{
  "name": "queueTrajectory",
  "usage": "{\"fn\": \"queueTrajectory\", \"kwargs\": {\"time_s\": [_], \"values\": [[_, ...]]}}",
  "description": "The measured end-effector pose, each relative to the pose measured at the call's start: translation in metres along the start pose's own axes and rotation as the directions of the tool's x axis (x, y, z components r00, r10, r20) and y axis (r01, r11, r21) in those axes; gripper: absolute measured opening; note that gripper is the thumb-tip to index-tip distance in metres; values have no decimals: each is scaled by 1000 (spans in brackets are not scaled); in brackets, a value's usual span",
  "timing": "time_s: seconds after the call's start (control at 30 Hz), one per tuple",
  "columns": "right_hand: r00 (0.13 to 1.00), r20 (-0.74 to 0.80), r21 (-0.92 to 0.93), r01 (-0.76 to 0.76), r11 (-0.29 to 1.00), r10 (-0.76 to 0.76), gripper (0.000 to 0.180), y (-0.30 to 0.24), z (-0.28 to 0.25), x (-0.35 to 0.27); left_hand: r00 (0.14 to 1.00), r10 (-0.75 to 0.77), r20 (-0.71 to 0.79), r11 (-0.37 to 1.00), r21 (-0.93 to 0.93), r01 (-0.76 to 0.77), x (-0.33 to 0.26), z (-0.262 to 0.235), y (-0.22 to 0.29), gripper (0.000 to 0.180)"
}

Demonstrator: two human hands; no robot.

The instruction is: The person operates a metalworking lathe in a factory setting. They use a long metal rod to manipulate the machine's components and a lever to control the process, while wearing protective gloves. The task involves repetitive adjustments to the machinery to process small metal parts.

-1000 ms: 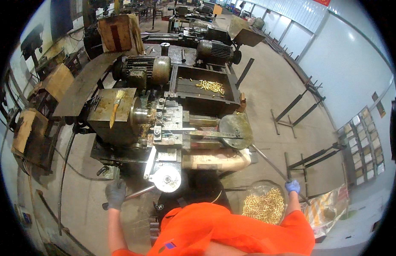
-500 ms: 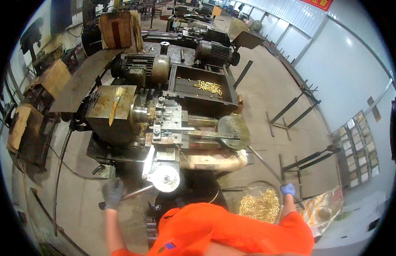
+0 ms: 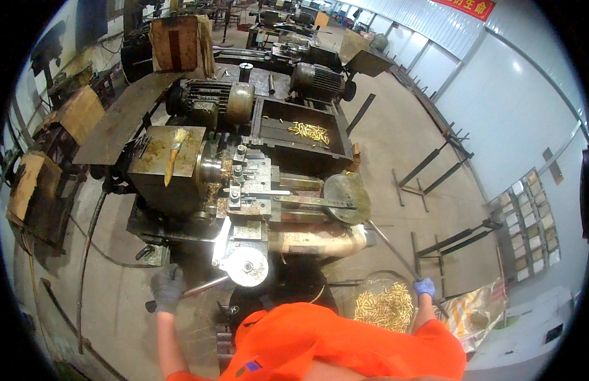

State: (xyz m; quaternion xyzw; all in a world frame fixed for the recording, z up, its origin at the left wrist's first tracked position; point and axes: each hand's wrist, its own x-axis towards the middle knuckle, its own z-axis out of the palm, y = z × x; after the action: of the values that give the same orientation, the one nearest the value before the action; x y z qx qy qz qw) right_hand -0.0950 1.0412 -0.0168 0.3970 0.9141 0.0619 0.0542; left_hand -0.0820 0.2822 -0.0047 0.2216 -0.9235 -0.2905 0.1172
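Observation:
My left hand, in a dark grey glove, is closed around a metal lever handle at the front left of a small lathe. The handle runs to a bright round handwheel dial. On the right, my right hand, in a blue glove, grips a long thin lever rod that slants down from a round metal disc on the machine. Beneath that rod, a round tray holds many small brass-coloured pieces. The tool slide sits beside the chuck.
A brush lies on the headstock cover. Behind the slide, a dark metal bin contains more brass pieces. An electric motor stands at the back. Black metal stands and a plastic sack are on the right.
My right hand and the lever rod have shifted slightly down and to the left. My left hand stays on its handle, almost unmoved.

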Motion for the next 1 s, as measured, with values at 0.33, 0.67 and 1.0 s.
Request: {"fn": "queueTrajectory", "kwargs": {"time_s": [0.33, 0.67, 1.0], "values": [[999, -10, 25, -53, 998, 54, 43, 7, 10, -6, 997, 52, -59, 997, -60, -56, 0, 0, 0, 18], [997, 15, 48, -72, 996, 71, 48, -3, 1, -29, 997, 43, -58, 997, -65, -47, 0, 1, -8, 18], [997, -18, 64, -75, 995, 76, 46, 9, 11, -31, 997, 47, -68, 999, -24, -48, -2, -1, -2, 17]]}}
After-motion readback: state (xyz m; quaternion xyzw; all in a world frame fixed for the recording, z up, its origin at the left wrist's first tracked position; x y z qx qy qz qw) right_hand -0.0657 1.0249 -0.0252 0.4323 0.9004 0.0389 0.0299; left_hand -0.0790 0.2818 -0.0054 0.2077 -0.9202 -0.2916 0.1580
